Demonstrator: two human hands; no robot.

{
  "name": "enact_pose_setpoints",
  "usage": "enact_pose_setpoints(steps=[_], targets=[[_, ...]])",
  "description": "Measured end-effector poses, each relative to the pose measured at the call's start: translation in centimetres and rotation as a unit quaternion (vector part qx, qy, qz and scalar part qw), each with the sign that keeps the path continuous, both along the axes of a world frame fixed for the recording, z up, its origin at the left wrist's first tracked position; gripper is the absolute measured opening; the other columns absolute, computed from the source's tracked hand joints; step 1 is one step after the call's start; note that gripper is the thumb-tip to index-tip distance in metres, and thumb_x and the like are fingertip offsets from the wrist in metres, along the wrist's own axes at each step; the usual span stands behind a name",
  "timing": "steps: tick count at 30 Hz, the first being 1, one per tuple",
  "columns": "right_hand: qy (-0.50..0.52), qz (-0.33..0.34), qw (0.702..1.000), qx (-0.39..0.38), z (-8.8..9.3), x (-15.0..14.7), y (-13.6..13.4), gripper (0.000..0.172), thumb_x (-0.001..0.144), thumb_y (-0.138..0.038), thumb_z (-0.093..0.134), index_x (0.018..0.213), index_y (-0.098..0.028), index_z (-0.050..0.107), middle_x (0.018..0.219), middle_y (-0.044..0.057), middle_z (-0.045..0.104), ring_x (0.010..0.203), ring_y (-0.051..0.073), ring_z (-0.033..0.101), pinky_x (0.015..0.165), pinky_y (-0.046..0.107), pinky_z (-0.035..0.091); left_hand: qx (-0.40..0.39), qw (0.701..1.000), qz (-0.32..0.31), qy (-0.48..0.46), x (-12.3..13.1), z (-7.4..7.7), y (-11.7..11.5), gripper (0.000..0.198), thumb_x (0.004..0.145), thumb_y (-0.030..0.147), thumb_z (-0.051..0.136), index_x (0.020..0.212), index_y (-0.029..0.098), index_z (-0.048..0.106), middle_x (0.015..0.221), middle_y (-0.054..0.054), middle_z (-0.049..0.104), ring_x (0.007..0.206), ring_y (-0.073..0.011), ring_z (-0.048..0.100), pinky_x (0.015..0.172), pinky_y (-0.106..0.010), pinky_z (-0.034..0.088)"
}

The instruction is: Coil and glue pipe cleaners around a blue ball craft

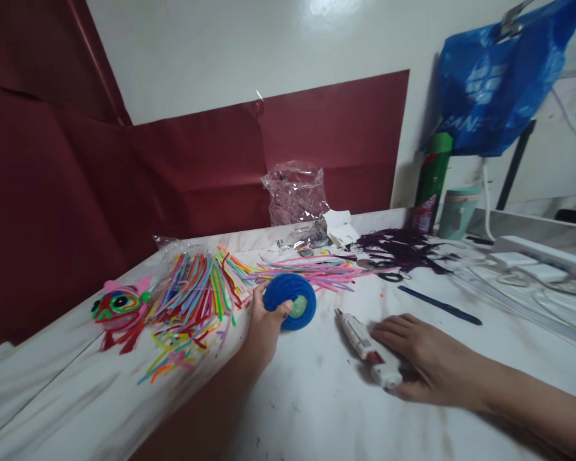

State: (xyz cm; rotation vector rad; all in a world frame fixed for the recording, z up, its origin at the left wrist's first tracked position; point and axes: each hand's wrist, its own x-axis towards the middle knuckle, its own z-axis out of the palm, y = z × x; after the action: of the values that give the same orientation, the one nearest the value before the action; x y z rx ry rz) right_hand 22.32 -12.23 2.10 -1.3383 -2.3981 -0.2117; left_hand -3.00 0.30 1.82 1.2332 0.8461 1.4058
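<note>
Pinching one blue disc (290,287) at the middle of the counter (297,416) with closed fingers (282,310) of the left hand (263,330). To its right, one white glue gun (362,340); farther out, one blue strip (439,305) and one toy animal (120,308). Resting the right hand (420,349) palm down at the glue gun; cannot tell if gripping.

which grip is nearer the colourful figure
Left. The left grip, holding the blue disc, is right of the colourful figure; the right grip, by the glue gun, is farther right.
</note>
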Motion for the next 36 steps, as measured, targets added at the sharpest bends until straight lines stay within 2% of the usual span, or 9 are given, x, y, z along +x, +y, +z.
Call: enact_pose_setpoints(steps=[3, 5, 8, 10, 14, 17, 24, 28, 36], targets=[[-0.020, 0.047, 0.997, -0.056, 0.4, 1.2, -0.3, 0.059, 0.074, -0.051, 0.071, 0.120, -0.016, 0.063, 0.119, 0.018, 0.067, 0.107, 0.035, 0.062, 0.092, 0.050, 0.046, 0.028, 0.999, 0.001, 0.035, 0.1, 0.3, -0.5, 0.060, 0.058, 0.026, 0.075, 0.111, 0.020, 0.049, 0.102, -0.005, 0.061, 0.086, -0.0192, 0.060, 0.077, -0.031, 0.047], [0.036, 0.040, 0.998, -0.020, 0.5, 1.4, -0.1, 0.051, 0.078, -0.048, 0.068, 0.117, -0.016, 0.064, 0.114, 0.018, 0.069, 0.106, 0.034, 0.063, 0.091, 0.052, 0.047, 0.042, 0.997, 0.002, 0.059, 0.3, 0.6, -0.9, 0.061, 0.057, 0.026, 0.074, 0.112, 0.021, 0.048, 0.107, -0.006, 0.059, 0.090, -0.0207, 0.060, 0.078, -0.032, 0.047], [0.182, -0.016, 0.982, 0.055, 1.1, -0.3, 0.9, 0.023, 0.088, -0.030, 0.054, 0.104, -0.016, 0.063, 0.099, 0.016, 0.071, 0.093, 0.027, 0.066, 0.079, 0.043, 0.054, 0.068, 0.993, 0.010, 0.096, 0.7, 0.9, -1.6, 0.063, 0.057, 0.026, 0.074, 0.113, 0.021, 0.046, 0.113, -0.008, 0.056, 0.099, -0.0238, 0.058, 0.085, -0.035, 0.045], [0.255, -0.039, 0.965, 0.049, 1.9, -2.4, 2.0, 0.022, 0.086, -0.026, 0.054, 0.105, -0.019, 0.060, 0.103, 0.013, 0.069, 0.090, 0.023, 0.066, 0.074, 0.037, 0.055, 0.093, 0.989, 0.006, 0.115, 0.9, 1.1, -2.1, 0.064, 0.056, 0.027, 0.074, 0.113, 0.021, 0.045, 0.115, -0.008, 0.056, 0.104, -0.0257, 0.056, 0.090, -0.039, 0.043], [0.341, -0.016, 0.940, 0.014, 3.5, -6.4, 4.3, 0.031, 0.076, -0.026, 0.061, 0.106, -0.018, 0.058, 0.106, 0.012, 0.067, 0.099, 0.025, 0.063, 0.080, 0.039, 0.053, 0.130, 0.982, -0.020, 0.132, 1.0, 1.2, -2.6, 0.067, 0.056, 0.032, 0.074, 0.115, 0.021, 0.042, 0.118, -0.010, 0.055, 0.111, -0.0289, 0.053, 0.095, -0.043, 0.040], [0.362, -0.007, 0.932, 0.006, 3.6, -7.5, 5.4, 0.031, 0.071, -0.023, 0.061, 0.101, -0.018, 0.058, 0.104, 0.011, 0.067, 0.096, 0.026, 0.062, 0.076, 0.039, 0.052, 0.127, 0.982, -0.028, 0.136, 0.8, 1.2, -2.7, 0.066, 0.058, 0.035, 0.074, 0.114, 0.021, 0.041, 0.120, -0.012, 0.054, 0.113, -0.0301, 0.052, 0.095, -0.045, 0.040], [0.398, 0.003, 0.917, -0.017, 2.6, -7.0, 5.6, 0.031, 0.069, -0.020, 0.058, 0.100, -0.017, 0.058, 0.103, 0.011, 0.065, 0.094, 0.026, 0.061, 0.074, 0.038, 0.051, 0.096, 0.984, -0.048, 0.139, 0.7, 0.2, -2.0, 0.067, 0.059, 0.034, 0.076, 0.116, 0.021, 0.043, 0.119, -0.011, 0.054, 0.110, -0.0310, 0.054, 0.094, -0.046, 0.041], [0.397, -0.004, 0.917, -0.017, 2.4, -7.0, 5.8, 0.030, 0.067, -0.020, 0.057, 0.097, -0.017, 0.057, 0.100, 0.011, 0.065, 0.093, 0.026, 0.060, 0.076, 0.041, 0.049, 0.102, 0.983, -0.031, 0.147, 0.7, -0.3, -1.8, 0.068, 0.059, 0.034, 0.077, 0.116, 0.021, 0.044, 0.118, -0.011, 0.054, 0.110, -0.0312, 0.054, 0.094, -0.045, 0.041], [0.382, -0.008, 0.924, -0.007, 2.1, -6.9, 5.9, 0.027, 0.066, -0.019, 0.055, 0.093, -0.019, 0.056, 0.098, 0.010, 0.063, 0.093, 0.026, 0.058, 0.077, 0.041, 0.048, 0.093, 0.984, -0.025, 0.148, 1.0, -0.4, -2.2, 0.070, 0.058, 0.035, 0.077, 0.118, 0.021, 0.044, 0.118, -0.012, 0.055, 0.108, -0.0300, 0.055, 0.091, -0.044, 0.042]])
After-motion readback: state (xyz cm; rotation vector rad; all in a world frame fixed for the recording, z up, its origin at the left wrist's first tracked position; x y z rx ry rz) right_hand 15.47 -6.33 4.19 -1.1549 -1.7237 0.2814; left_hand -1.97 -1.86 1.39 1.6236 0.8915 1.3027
